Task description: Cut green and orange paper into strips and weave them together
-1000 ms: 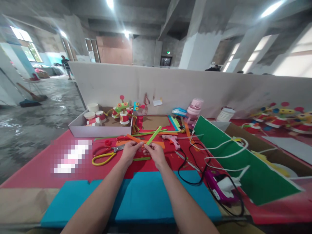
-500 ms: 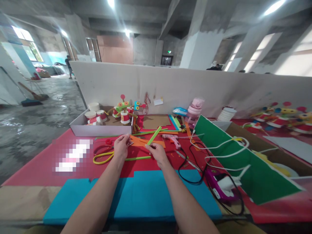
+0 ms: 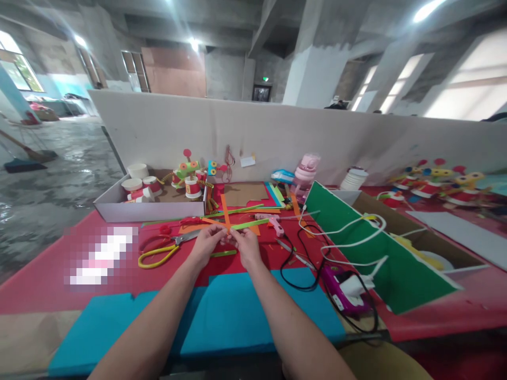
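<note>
My left hand (image 3: 206,245) and my right hand (image 3: 246,246) meet over the red-covered table, fingertips pinched close together. Between the left fingers is an orange paper strip (image 3: 225,208) that points up and away from me. A lime-green paper strip (image 3: 253,224) sticks out to the right from my right hand. The two strips meet at the fingertips, where the fingers partly hide them. Left of my left hand lie scissors with yellow and red handles (image 3: 158,257). Another green strip (image 3: 224,254) rests on the table below the hands.
A pink glue gun (image 3: 273,220) lies to the right, its black cord looping toward a purple power strip (image 3: 346,295). A green board (image 3: 368,258) stands beyond it. At back left, a white box (image 3: 148,211) holds paper cups and toy figures. Blue sheets (image 3: 233,311) cover the front edge.
Both hands have come together, bringing the orange and green strips into contact. The orange strip now points away from me, and the green one has swung toward the right. The view has shifted slightly.
</note>
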{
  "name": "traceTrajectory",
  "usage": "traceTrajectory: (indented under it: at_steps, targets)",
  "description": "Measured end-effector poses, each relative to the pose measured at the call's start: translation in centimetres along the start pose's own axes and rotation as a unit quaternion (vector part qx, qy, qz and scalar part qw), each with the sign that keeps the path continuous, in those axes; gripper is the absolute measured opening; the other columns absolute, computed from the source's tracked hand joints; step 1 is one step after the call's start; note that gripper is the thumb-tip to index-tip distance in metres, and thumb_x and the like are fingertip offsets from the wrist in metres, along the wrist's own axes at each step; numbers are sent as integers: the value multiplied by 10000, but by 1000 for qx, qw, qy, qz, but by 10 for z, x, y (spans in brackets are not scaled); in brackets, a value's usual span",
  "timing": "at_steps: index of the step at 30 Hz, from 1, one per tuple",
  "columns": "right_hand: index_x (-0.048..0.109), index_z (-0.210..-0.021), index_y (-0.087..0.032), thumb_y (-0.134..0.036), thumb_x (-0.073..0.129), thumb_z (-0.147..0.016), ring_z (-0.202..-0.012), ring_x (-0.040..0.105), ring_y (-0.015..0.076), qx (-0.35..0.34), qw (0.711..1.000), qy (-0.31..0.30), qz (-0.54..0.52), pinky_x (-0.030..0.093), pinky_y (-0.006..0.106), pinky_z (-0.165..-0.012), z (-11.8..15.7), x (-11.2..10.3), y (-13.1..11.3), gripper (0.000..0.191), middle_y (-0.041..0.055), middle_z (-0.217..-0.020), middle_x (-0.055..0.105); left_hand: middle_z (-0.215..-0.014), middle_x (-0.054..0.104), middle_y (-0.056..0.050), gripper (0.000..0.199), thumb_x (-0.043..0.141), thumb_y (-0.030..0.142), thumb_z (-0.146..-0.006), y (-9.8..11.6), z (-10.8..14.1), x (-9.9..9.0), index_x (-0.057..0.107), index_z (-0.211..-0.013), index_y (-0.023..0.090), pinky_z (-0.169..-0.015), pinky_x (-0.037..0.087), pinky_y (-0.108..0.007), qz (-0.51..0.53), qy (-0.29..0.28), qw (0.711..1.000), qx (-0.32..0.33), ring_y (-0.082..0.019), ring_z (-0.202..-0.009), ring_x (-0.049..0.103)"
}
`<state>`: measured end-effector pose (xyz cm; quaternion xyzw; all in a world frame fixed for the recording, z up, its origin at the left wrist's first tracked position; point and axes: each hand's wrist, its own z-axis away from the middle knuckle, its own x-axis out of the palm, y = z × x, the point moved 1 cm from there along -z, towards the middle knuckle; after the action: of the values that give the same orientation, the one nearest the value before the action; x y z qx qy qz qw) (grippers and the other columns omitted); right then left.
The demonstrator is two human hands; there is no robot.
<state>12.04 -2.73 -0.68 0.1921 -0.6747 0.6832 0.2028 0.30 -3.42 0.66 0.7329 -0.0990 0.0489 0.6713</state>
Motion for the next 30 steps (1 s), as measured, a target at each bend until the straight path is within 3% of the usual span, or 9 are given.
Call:
traceTrajectory:
  at_steps: [7, 12, 15, 19, 30]
  targets:
    - [629, -685, -157, -360, 752, -610, -514, 598, 146, -24, 999, -32, 38, 505, 279, -555, 4, 6, -1, 249, -9, -551, 638, -576, 623, -11, 278, 744, 388, -649, -6, -3, -3, 641, -667, 130, -508, 378, -206, -28, 44, 998, 20, -88, -506, 501]
    - [642, -713, -163, -271, 790, -549, -560, 594, 120, 21, 998, -56, 23, 513, 269, -612, 2, 2, -5, 247, -20, -620, 654, -549, 605, -3, 268, 747, 378, -635, -1, -2, -7, 652, -650, 128, -498, 366, -208, -19, 61, 998, 21, -83, -488, 484]
    - [629, -694, -159, -248, 819, -511, -580, 594, 110, 59, 997, -41, -32, 515, 259, -627, -1, -3, -3, 279, -19, -618, 652, -547, 595, 6, 263, 757, 366, -622, 0, -2, -7, 649, -655, 128, -492, 365, -209, -17, 57, 998, 22, -79, -479, 476]
    - [643, -723, -151, -268, 850, -505, -577, 589, 96, 92, 990, -71, -76, 516, 239, -634, -2, -4, 0, 323, -10, -614, 653, -537, 599, 4, 275, 759, 376, -621, -1, -2, -5, 644, -654, 128, -487, 369, -211, -23, 50, 998, 20, -82, -470, 479]
    - [638, -754, -170, -336, 867, -502, -567, 582, 87, 71, 995, -61, -44, 516, 226, -589, 1, -2, 1, 378, -41, -628, 631, -547, 622, -16, 282, 783, 354, -590, -4, -2, -6, 654, -667, 116, -482, 383, -217, 14, 42, 999, 26, -89, -459, 498]
